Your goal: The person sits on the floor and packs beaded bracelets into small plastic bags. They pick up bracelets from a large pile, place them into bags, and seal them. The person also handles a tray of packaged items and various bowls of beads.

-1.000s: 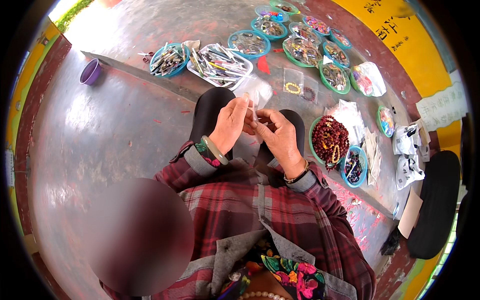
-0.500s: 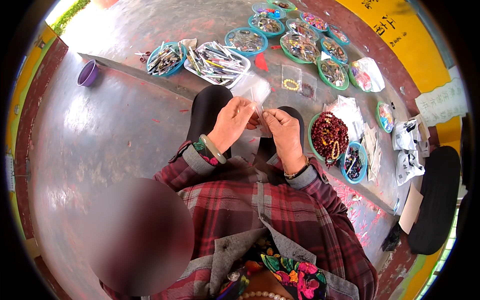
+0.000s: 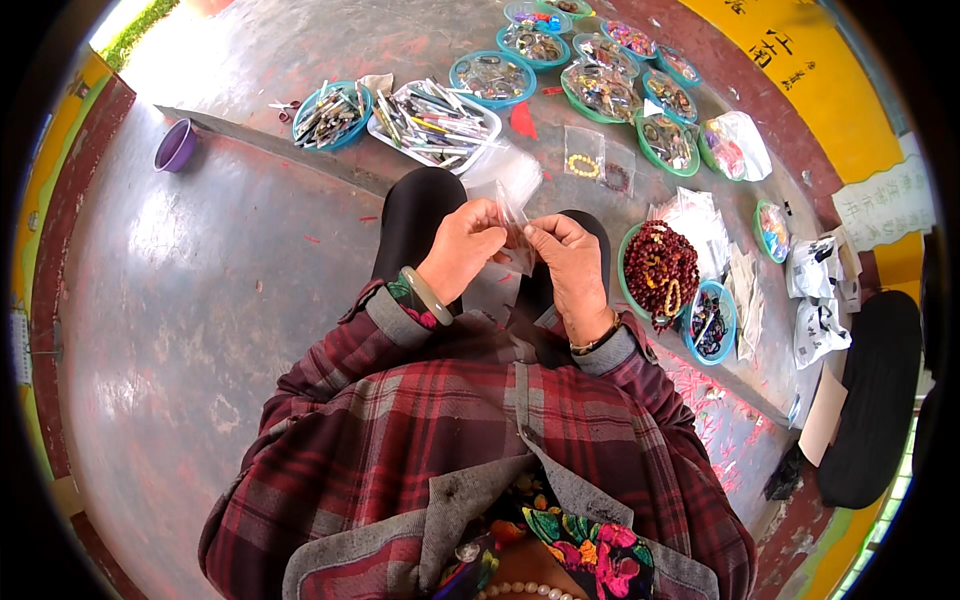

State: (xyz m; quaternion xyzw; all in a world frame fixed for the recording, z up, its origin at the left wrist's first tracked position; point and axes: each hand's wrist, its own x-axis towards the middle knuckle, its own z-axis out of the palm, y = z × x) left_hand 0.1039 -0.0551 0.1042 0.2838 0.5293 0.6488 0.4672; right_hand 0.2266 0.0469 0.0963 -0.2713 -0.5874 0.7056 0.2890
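Over my knees, a small clear plastic bag (image 3: 514, 222) is held upright between my two hands. My left hand (image 3: 460, 252) pinches its left side, the thumb pointing to the right. On the other side, the thumb and fingertips of my right hand (image 3: 568, 268) grip its edge. Whether anything is inside the bag I cannot tell. Just beyond it lies a pile of clear bags (image 3: 515, 172). Farther right on the floor are a yellow bead bracelet (image 3: 583, 166) and a dark bead bracelet (image 3: 617, 178), each in a clear bag.
To the right, a green basin (image 3: 626, 288) holds dark red beads (image 3: 660, 262), beside a blue basin (image 3: 731, 335) of dark strung pieces. Ahead stands a white tray (image 3: 490, 122) full of pens. Several basins of bagged trinkets sit beyond. A purple bowl (image 3: 175, 147) stands far left.
Between my fingers the clear bag has shifted slightly, its top edge now standing more upright and pointed. My hands have barely moved. The blurred round patch at lower left is gone.
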